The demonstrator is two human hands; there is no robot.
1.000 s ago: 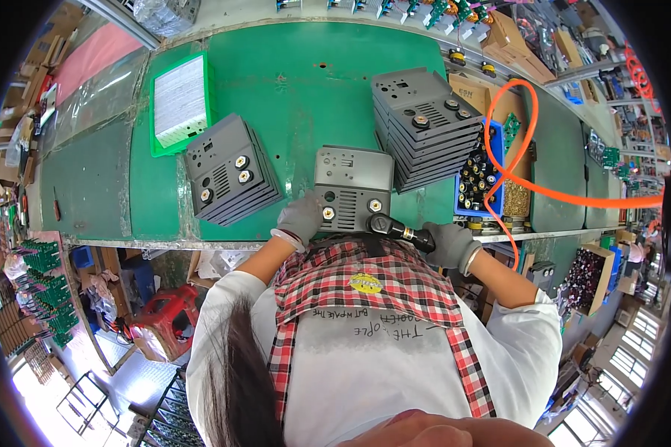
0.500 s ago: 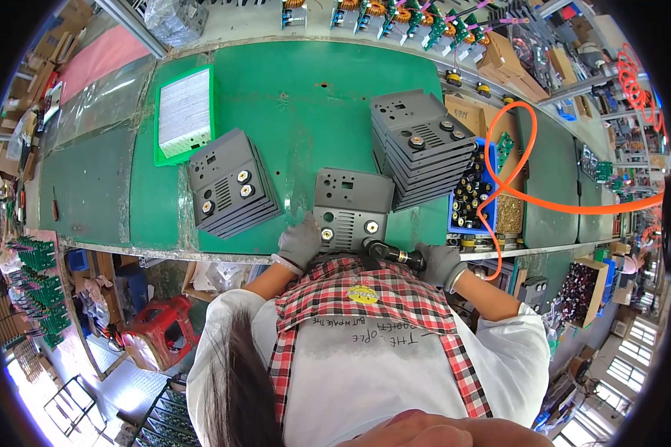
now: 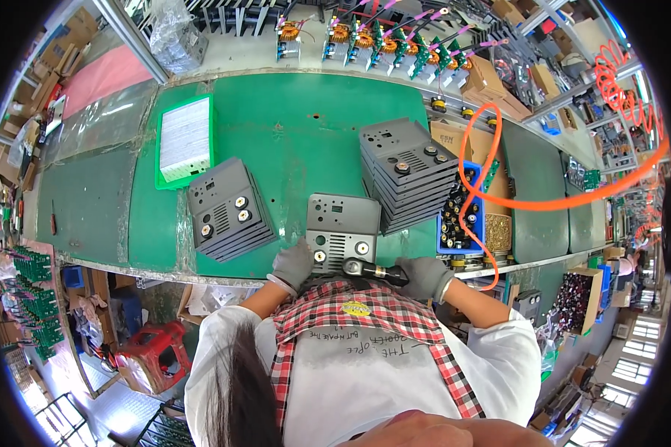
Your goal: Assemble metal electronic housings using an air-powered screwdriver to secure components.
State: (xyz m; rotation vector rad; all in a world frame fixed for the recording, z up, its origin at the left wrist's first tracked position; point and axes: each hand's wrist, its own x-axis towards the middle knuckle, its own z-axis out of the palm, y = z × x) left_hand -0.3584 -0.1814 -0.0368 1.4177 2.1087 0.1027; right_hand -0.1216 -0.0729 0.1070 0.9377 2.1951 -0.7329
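Workbench topped with green matting (image 3: 298, 149); along its far side, on a pale shelf, a row of circuit assemblies (image 3: 384, 48) with copper-coloured coils. Head view, the only one: a grey metal panel (image 3: 343, 212) lies on the near edge of the matting, at mid-bench, slotted and punched, with two round fittings on its near half, one left and one right. Left hand (image 3: 294, 266), in a grey glove, is at the panel's near left corner, fingertips by its left edge; cannot tell whether the fingers pinch the edge or only rest there. Right hand (image 3: 423, 277), likewise gloved, has its fingers closed around the handle of a black angle-headed tool (image 3: 376, 272); tool head points left, over the panel's near right part, just nearer than the right fitting. Left of the panel, well apart: a smaller stack of similar panels (image 3: 212, 197); beyond it, a green tray (image 3: 211, 134) holding a pale stack. Right and farther: a taller panel stack (image 3: 395, 145), fittings on its top piece. Just right of that, a blue bin (image 3: 479, 217) of small dark parts, crossed by an orange hose (image 3: 559, 203).
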